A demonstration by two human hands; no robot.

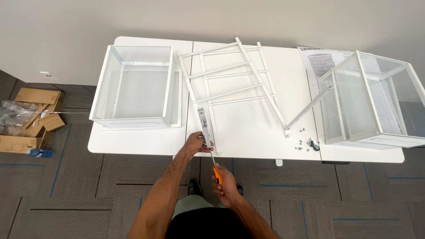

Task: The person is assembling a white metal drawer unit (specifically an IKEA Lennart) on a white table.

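The white metal frame (230, 82), a ladder of thin rails, lies flat on the desk (248, 132). Left hand (196, 144) pinches its near end at the desk edge. Right hand (223, 186) wraps an orange-handled screwdriver (215, 170), tip seemingly at that end

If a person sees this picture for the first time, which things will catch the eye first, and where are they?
At the table's near edge, the right hand holds an orange-handled screwdriver to the end of a white ladder-like frame, which the left hand steadies. A white mesh drawer sits on the table's left part, and another mesh drawer is tipped at the right, with small screws beside it.
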